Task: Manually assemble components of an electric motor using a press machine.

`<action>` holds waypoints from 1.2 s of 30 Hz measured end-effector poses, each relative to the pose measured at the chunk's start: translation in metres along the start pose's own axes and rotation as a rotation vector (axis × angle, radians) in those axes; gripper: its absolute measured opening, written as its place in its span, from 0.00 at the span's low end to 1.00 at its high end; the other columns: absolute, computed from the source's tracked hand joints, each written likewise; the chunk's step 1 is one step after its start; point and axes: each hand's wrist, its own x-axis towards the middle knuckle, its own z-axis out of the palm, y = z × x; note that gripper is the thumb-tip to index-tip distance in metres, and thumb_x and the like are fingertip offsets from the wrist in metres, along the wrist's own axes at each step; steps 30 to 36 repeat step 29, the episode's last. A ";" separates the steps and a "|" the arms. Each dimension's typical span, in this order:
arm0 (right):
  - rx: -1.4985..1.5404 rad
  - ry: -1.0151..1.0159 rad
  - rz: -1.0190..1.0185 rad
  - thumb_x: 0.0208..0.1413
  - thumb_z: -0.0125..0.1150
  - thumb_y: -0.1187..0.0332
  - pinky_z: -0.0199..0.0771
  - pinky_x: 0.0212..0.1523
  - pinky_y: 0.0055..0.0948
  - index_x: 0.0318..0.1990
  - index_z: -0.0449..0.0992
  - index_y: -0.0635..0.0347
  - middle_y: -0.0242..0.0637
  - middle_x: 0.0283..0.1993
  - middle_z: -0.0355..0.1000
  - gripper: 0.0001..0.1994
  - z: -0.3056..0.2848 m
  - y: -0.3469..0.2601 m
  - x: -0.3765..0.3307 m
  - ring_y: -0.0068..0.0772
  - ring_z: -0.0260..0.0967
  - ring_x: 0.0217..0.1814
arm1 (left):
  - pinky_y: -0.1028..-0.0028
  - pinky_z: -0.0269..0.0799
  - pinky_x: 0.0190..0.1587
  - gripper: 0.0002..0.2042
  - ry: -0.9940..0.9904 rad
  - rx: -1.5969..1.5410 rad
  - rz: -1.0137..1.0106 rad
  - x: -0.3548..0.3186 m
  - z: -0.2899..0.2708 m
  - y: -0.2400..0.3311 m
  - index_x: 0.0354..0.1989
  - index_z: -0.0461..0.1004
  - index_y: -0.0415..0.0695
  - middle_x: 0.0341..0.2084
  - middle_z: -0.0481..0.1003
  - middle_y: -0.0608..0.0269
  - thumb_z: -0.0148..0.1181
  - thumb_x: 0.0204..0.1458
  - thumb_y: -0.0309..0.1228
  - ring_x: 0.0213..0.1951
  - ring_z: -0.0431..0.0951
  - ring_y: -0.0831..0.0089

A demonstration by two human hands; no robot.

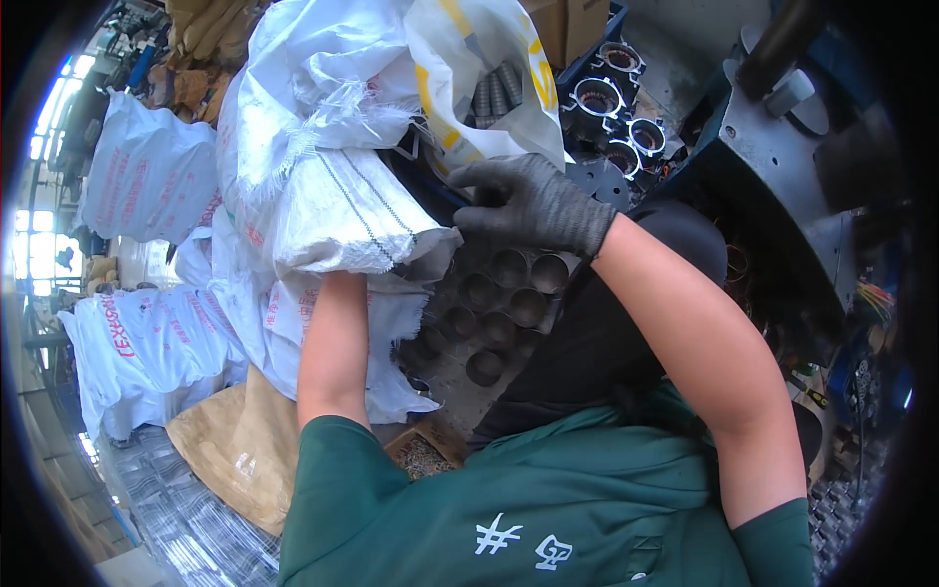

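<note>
The right hand (pixel 533 201), in a dark knit glove, lies palm down at the mouth of a white woven sack (pixel 342 210). Its fingers are spread and slightly curled, pointing left toward the sack's folded edge; whether the fingertips pinch the fabric I cannot tell, since they sit against a dark gap there. The left hand is hidden: the bare left forearm (pixel 333 342) runs up from the green sleeve and disappears under the fold of the sack, so the state of its fingers cannot be told.

Just below the right hand, touching or nearly touching its heel, lies a stack of dark metal tubes (pixel 504 293), packed side by side with their open round ends facing the camera; their long axes run away from the viewer, down into the pile. The tubes lie below and a little left of the gloved fingers, between the two arms, and the right hand is plainly the nearer one.

Above, a second sack (pixel 489 59) with yellow stripes gapes open on ribbed grey cylinders (pixel 497 93). Right of it, black motor housings (pixel 611 108) with round bores stand in a blue crate (pixel 614 15).
</note>
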 end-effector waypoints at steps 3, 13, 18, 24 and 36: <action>0.131 0.023 0.085 0.58 0.74 0.68 0.82 0.47 0.29 0.58 0.81 0.64 0.38 0.40 0.82 0.21 -0.023 0.003 -0.028 0.24 0.80 0.41 | 0.60 0.67 0.69 0.25 0.030 -0.060 -0.013 -0.018 0.004 0.012 0.68 0.66 0.35 0.65 0.71 0.51 0.60 0.64 0.30 0.67 0.70 0.59; 0.451 0.496 -0.027 0.66 0.66 0.77 0.82 0.50 0.25 0.61 0.77 0.68 0.37 0.47 0.81 0.18 -0.087 0.009 -0.122 0.25 0.79 0.47 | 0.60 0.66 0.69 0.25 0.311 -0.542 -0.129 -0.115 -0.018 0.027 0.67 0.66 0.35 0.64 0.71 0.50 0.62 0.62 0.27 0.67 0.70 0.60; 0.184 0.737 0.003 0.70 0.57 0.76 0.82 0.53 0.31 0.62 0.75 0.67 0.43 0.51 0.80 0.16 -0.146 -0.025 -0.244 0.31 0.80 0.50 | 0.60 0.67 0.67 0.26 0.131 -0.782 -0.396 -0.265 0.041 0.063 0.65 0.67 0.34 0.61 0.72 0.50 0.65 0.58 0.22 0.63 0.72 0.58; -0.628 1.016 0.216 0.70 0.53 0.74 0.77 0.58 0.33 0.63 0.75 0.69 0.45 0.56 0.79 0.17 -0.205 -0.079 -0.437 0.34 0.77 0.55 | 0.47 0.66 0.67 0.31 -0.681 -0.308 0.161 -0.294 0.117 0.136 0.63 0.74 0.42 0.60 0.73 0.38 0.68 0.55 0.47 0.64 0.71 0.38; -1.115 1.407 0.315 0.73 0.53 0.74 0.76 0.64 0.32 0.64 0.74 0.75 0.48 0.61 0.78 0.17 -0.199 -0.143 -0.567 0.38 0.76 0.62 | 0.48 0.60 0.73 0.38 -0.803 0.075 0.468 -0.242 0.159 0.210 0.68 0.72 0.46 0.67 0.69 0.41 0.68 0.51 0.54 0.70 0.66 0.42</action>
